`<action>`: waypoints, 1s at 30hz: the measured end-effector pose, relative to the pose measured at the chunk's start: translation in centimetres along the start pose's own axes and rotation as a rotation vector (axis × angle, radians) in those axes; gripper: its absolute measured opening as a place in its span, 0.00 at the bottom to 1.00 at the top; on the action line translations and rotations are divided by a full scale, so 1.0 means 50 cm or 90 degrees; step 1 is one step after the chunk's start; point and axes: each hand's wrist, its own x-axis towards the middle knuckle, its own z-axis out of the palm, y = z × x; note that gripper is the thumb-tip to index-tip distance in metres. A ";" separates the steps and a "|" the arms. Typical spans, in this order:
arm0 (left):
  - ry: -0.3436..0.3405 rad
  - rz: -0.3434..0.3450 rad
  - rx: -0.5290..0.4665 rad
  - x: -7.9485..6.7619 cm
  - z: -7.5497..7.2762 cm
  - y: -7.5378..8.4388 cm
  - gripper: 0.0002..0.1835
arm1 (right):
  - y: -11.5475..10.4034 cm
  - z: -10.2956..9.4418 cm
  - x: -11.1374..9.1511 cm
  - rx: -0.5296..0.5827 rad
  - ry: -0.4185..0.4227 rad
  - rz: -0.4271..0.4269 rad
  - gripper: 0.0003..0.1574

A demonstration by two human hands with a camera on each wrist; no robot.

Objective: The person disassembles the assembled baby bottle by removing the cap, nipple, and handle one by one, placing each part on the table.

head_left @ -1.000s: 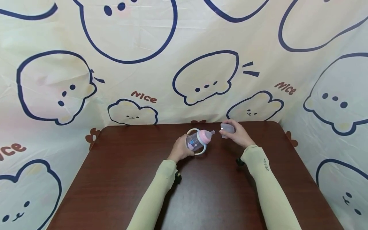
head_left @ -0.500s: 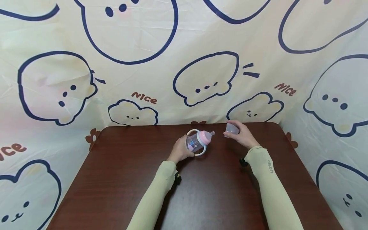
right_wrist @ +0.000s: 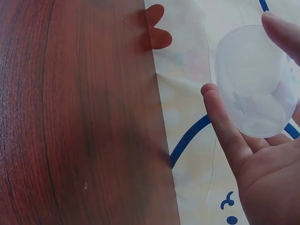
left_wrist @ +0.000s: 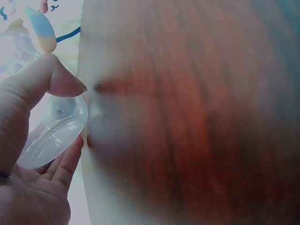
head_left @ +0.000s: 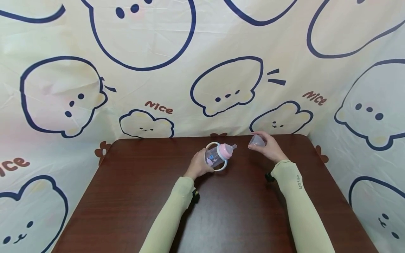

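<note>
My left hand (head_left: pixel 199 163) grips a clear baby bottle (head_left: pixel 213 157) round its body, near the table's far edge. The bottle lies tilted, with its pink collar and clear teat (head_left: pixel 234 146) pointing right and a white handle (head_left: pixel 222 166) on either side. In the left wrist view the bottle's clear base (left_wrist: pixel 56 136) shows between thumb and fingers. To the right, my right hand (head_left: pixel 269 147) holds a translucent cap (head_left: pixel 257 141) between thumb and fingers, apart from the teat. The right wrist view shows the cap (right_wrist: pixel 251 79) with its open end towards the camera.
A dark brown wooden table (head_left: pixel 227 218) spreads beneath both hands. Behind its far edge hangs a cream cloth (head_left: pixel 177 88) printed with blue cartoon outlines, which also covers both sides. Each wrist wears a small black device (head_left: pixel 195 195).
My right hand has moved to the right with the cap, widening the gap to the teat, and the cap has tilted. The left hand and the bottle stay in place.
</note>
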 end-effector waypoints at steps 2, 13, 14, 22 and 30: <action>0.001 0.001 -0.003 0.000 0.001 -0.001 0.47 | 0.004 -0.003 0.001 0.002 0.003 0.001 0.49; -0.001 0.001 -0.003 0.000 -0.001 -0.001 0.47 | 0.019 -0.017 0.004 0.000 0.024 -0.013 0.52; -0.001 0.002 -0.001 0.001 0.000 -0.001 0.47 | 0.019 -0.019 0.003 0.003 0.026 -0.015 0.52; -0.002 0.011 -0.007 -0.002 0.002 0.002 0.47 | 0.023 -0.031 -0.003 0.026 0.044 -0.009 0.52; -0.003 0.002 -0.011 -0.005 -0.003 0.005 0.47 | 0.029 -0.032 0.003 0.025 0.055 -0.011 0.54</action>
